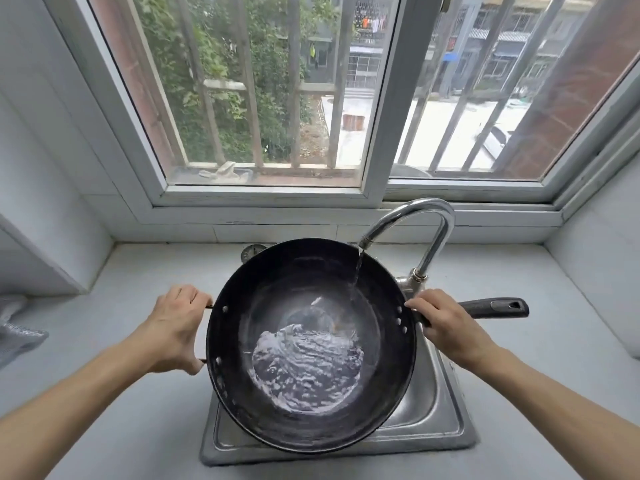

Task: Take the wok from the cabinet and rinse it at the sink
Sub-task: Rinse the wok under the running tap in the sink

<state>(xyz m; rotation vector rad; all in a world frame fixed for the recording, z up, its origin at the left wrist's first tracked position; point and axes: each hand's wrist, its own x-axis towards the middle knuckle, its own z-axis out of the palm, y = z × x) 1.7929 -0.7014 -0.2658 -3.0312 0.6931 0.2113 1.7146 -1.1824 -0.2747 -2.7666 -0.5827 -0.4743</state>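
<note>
A black wok hangs over the steel sink, covering most of the basin. Water runs from the chrome faucet onto the wok's far right wall and pools, rippling, in its bottom. My left hand grips the small loop handle on the wok's left side. My right hand grips the long black handle close to the rim, with the handle's end sticking out to the right.
Grey countertop runs on both sides of the sink. A grey cloth lies at the left edge. Tiled walls close in left and right. A barred window stands right behind the faucet.
</note>
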